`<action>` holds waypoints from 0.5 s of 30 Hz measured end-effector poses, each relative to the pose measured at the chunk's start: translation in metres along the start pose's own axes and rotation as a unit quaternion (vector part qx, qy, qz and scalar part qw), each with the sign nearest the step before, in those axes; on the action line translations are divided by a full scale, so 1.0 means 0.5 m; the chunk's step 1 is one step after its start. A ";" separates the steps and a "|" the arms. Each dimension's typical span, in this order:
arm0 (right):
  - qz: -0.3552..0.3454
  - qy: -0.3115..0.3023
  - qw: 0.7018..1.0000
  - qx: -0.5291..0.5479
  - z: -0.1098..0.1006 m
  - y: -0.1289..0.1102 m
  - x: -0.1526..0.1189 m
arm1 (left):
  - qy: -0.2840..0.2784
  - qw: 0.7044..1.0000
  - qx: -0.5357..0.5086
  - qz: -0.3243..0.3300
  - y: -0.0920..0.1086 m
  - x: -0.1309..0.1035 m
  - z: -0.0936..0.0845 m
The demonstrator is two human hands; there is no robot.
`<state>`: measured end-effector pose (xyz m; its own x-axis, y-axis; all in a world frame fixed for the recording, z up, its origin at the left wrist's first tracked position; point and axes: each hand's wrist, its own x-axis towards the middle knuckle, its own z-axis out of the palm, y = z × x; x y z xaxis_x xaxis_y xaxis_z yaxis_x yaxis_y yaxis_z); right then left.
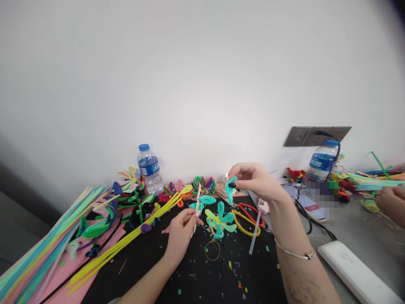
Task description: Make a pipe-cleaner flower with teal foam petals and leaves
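Observation:
My left hand (184, 230) pinches a pale pink pipe-cleaner stem (198, 195) low down. Looped teal pipe-cleaner leaves (206, 199) stick out from this stem. Slightly higher and to the right, my right hand (257, 180) has a folded teal pipe-cleaner loop (230, 192) between thumb and fingers, apart from the stem. Below both hands, a teal pipe-cleaner flower (226, 219) with a yellow centre lies on the black mat (196, 274). Close to it is a thin wire ring (212, 251).
Long coloured pipe cleaners (41, 249) and a yellow bundle (126, 237) lie left. Bottles (148, 166) (323, 162) stand by the wall. A glue gun (262, 206), red and yellow looped handles (249, 214), phone (308, 203), cables and white case (357, 272) are right. Another person's hand (391, 202) is far right.

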<state>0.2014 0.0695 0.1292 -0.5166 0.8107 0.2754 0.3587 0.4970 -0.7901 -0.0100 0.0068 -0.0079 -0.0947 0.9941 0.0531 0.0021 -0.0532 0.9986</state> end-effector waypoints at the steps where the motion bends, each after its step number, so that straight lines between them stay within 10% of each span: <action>1: 0.026 -0.019 0.999 -0.024 0.001 0.014 0.004 | 0.002 1.000 -0.002 0.000 0.000 0.000 0.000; 4: 0.114 0.009 0.980 -0.163 0.004 0.055 0.016 | 0.008 1.000 -0.004 -0.004 0.000 -0.001 0.000; 15: 0.051 0.006 0.992 -0.116 0.020 0.042 0.023 | -0.006 1.000 -0.005 -0.010 -0.001 0.002 0.001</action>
<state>0.1954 0.0861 0.1102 -0.4599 0.8633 0.2076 0.5789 0.4689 -0.6671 -0.0098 0.0079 -0.0083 -0.0832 0.9960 0.0339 -0.0092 -0.0348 0.9994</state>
